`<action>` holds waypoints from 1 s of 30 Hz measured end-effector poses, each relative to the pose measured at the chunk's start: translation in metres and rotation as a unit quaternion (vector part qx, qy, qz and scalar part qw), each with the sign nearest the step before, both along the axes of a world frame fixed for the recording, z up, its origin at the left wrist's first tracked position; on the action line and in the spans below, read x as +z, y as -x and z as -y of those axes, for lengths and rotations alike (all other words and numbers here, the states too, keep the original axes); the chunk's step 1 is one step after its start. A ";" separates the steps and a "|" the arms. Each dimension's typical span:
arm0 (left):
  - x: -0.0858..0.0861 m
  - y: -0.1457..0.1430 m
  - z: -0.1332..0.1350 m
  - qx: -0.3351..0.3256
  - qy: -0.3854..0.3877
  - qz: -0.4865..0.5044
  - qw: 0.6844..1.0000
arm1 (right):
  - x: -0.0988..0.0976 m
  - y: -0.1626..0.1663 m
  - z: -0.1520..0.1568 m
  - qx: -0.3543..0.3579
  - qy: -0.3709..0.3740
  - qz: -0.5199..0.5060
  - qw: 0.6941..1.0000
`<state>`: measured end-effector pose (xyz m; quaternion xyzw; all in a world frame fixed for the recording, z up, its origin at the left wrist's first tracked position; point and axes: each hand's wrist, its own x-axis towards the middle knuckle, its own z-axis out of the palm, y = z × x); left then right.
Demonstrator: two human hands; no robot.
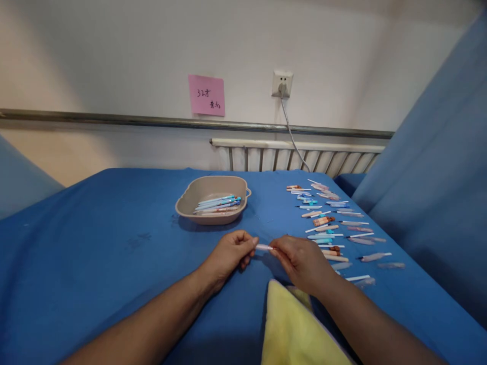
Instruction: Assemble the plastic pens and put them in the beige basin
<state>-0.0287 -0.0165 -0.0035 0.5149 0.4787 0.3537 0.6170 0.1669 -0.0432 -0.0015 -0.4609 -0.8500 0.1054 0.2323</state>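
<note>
Between my two hands, just above the blue sheet, is a slim pale pink pen barrel (263, 247). My left hand (236, 248) pinches its left end between thumb and fingers. At the other end, the fingertips of my right hand (299, 258) are closed round the tip; whether they hold a separate small part there is hidden. Beyond my left hand stands a beige plastic basin (182, 207) holding several assembled pens (218, 204) in blue, white and pink. To the right of my right hand lie rows of loose pen parts (325, 228), with white refills and coloured barrels.
The blue sheet (125, 274) covers the bed. A yellow cloth (292, 324) lies close below my right hand. At the back are a white bed rail (266, 144), a metal wall bar, a plugged socket (282, 83) and a pink note (206, 95). Blue curtains (437, 142) hang at the right.
</note>
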 end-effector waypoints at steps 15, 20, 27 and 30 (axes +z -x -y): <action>0.004 -0.002 0.001 -0.015 -0.042 -0.027 0.999 | 0.004 0.004 0.001 -0.019 0.012 0.033 0.999; 0.008 0.001 0.002 -0.044 -0.042 0.011 0.998 | 0.003 0.001 -0.001 -0.009 0.049 -0.031 0.998; 0.002 0.000 -0.001 -0.039 -0.038 -0.019 0.998 | 0.004 0.002 0.001 0.001 0.048 -0.050 0.998; 0.005 -0.001 0.000 -0.024 -0.091 -0.046 0.995 | 0.003 0.002 0.001 -0.007 0.067 -0.061 0.996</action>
